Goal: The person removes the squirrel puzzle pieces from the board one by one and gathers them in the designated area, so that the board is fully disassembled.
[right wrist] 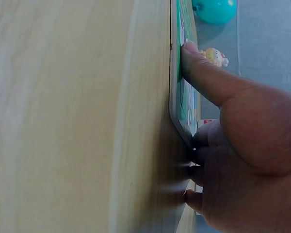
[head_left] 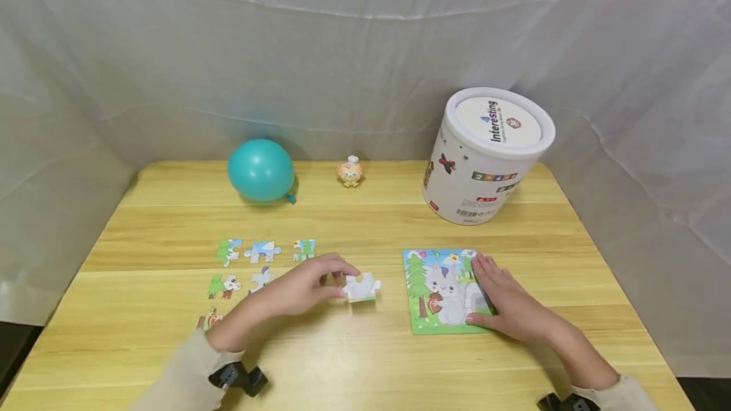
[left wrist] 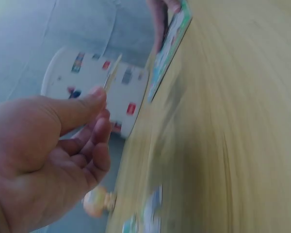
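Observation:
My left hand pinches a puzzle piece, white-grey with a green lower edge, above the table. The left wrist view shows this piece edge-on, between thumb and fingertips. To the right lies a square puzzle board with a picture of a grey squirrel holding an acorn beside trees. My right hand rests on the board's right side, the thumb on top and the fingers stretched along its upper right edge. Several loose puzzle pieces lie in rows left of my left hand; the forearm partly hides that area.
A teal balloon sits at the back left, a small figurine at the back middle. Behind the board stands a large white tub with a lid. Grey cloth encloses the wooden table at the back and sides.

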The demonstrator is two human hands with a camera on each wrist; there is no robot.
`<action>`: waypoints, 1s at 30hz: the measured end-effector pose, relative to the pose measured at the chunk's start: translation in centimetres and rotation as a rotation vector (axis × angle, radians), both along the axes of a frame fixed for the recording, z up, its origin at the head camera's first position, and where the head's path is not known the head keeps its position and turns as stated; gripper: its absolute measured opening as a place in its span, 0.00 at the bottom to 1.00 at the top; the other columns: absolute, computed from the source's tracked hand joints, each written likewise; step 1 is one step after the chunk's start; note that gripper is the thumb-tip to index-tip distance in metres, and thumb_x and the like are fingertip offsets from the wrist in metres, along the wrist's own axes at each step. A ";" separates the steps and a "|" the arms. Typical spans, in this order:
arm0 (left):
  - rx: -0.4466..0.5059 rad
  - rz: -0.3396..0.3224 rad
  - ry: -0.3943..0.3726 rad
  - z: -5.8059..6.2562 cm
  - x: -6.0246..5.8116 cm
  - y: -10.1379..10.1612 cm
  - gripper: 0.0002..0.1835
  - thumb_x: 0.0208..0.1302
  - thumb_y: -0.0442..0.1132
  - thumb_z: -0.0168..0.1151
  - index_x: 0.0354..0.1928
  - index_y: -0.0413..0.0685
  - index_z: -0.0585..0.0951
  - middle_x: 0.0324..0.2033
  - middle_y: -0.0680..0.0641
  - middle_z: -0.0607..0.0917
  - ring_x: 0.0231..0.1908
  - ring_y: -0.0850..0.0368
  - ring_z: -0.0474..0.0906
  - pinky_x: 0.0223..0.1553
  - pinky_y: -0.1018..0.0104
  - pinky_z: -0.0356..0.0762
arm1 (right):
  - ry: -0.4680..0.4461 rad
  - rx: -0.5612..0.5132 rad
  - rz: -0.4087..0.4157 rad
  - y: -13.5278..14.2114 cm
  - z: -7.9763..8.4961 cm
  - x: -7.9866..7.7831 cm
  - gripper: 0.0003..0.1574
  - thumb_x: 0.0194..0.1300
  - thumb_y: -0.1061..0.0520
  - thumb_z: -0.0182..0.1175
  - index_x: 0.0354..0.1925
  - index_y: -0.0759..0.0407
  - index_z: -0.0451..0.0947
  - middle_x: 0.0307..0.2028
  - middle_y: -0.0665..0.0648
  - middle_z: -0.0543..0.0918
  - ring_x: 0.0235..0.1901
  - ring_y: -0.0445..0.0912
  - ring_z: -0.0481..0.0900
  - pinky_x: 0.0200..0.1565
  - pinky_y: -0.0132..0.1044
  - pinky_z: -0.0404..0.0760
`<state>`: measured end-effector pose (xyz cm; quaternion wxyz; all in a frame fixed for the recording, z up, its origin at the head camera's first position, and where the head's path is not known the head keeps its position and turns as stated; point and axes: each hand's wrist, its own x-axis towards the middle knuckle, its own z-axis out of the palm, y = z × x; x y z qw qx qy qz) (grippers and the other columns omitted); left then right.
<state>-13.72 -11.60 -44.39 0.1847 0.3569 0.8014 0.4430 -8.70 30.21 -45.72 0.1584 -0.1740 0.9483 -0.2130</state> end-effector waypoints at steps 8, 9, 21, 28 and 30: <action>0.071 0.031 -0.070 -0.4 0.7 -5.1 0.17 0.68 0.34 0.67 0.58 0.46 0.82 0.39 0.52 0.81 0.41 0.58 0.75 0.45 0.67 0.77 | -0.008 -0.006 -0.004 0.0 -0.1 0.1 0.71 0.62 0.30 0.65 0.79 0.70 0.42 0.79 0.71 0.42 0.77 0.67 0.40 0.73 0.64 0.43; 0.076 0.034 -0.073 -0.4 0.9 -5.8 0.17 0.68 0.34 0.67 0.59 0.46 0.82 0.39 0.52 0.81 0.41 0.59 0.75 0.45 0.67 0.77 | -0.010 -0.005 -0.005 0.0 -0.1 0.1 0.71 0.62 0.30 0.65 0.79 0.70 0.42 0.79 0.71 0.42 0.77 0.67 0.40 0.73 0.64 0.43; 0.085 -0.017 -0.066 -0.8 3.9 -12.8 0.17 0.69 0.38 0.66 0.59 0.47 0.81 0.39 0.51 0.80 0.38 0.58 0.73 0.38 0.68 0.76 | 0.000 -0.005 0.000 0.0 -0.1 0.1 0.71 0.62 0.30 0.65 0.79 0.70 0.42 0.79 0.71 0.42 0.77 0.67 0.40 0.73 0.64 0.43; 0.038 -0.007 -0.096 -1.0 4.1 -15.4 0.17 0.69 0.38 0.65 0.58 0.44 0.82 0.40 0.52 0.80 0.34 0.59 0.71 0.31 0.68 0.75 | -0.002 -0.001 0.001 0.1 -0.2 0.1 0.71 0.62 0.30 0.65 0.79 0.70 0.42 0.79 0.71 0.43 0.77 0.67 0.40 0.73 0.63 0.43; 0.029 -0.011 -0.104 -1.0 4.0 -15.6 0.17 0.69 0.37 0.65 0.58 0.42 0.82 0.40 0.52 0.80 0.33 0.60 0.71 0.30 0.69 0.76 | -0.006 -0.004 -0.001 0.1 -0.2 0.1 0.71 0.62 0.30 0.65 0.79 0.70 0.43 0.79 0.71 0.43 0.77 0.66 0.40 0.73 0.64 0.43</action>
